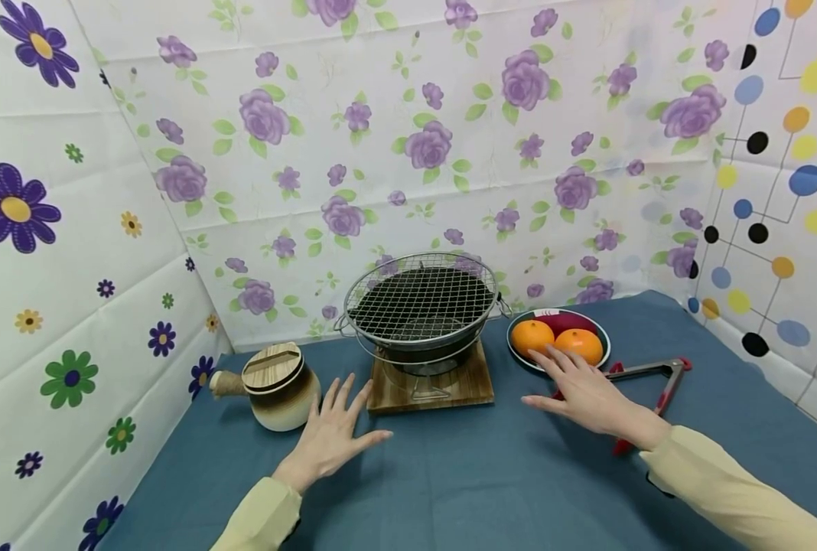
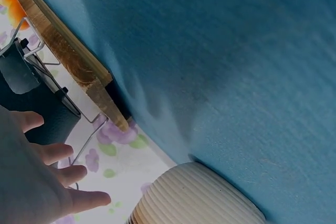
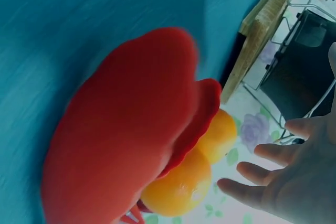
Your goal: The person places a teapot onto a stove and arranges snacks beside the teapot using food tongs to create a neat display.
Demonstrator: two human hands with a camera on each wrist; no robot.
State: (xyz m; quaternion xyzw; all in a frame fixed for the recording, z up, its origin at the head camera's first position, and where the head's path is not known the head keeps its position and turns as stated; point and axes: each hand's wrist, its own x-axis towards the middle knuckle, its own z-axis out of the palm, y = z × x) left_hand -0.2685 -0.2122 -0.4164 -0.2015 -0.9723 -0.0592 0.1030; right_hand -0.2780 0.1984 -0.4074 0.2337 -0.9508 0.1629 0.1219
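Note:
My left hand [image 1: 329, 436] hovers over the cloth with spread fingers, between a lidded clay pot [image 1: 286, 405] with a side handle and a round tabletop grill [image 1: 422, 306]. The grill has a wire mesh on top and sits on a wooden board [image 1: 473, 386]. My right hand [image 1: 587, 390], fingers spread, is held above the near edge of a plate [image 1: 607, 337] with two oranges [image 1: 579, 346] and something dark red. Red-tipped tongs [image 1: 666, 390] lie spread beside and partly beneath that hand. Neither hand holds anything. In the right wrist view, a red tong tip [image 3: 126, 124] looms close.
A blue cloth [image 1: 443, 490] covers the table. Flower-printed sheets [image 1: 381, 153] hang behind and at the left, and a dotted sheet [image 1: 780, 191] hangs at the right. The grill's wire handles [image 1: 503, 306] stick out at its sides.

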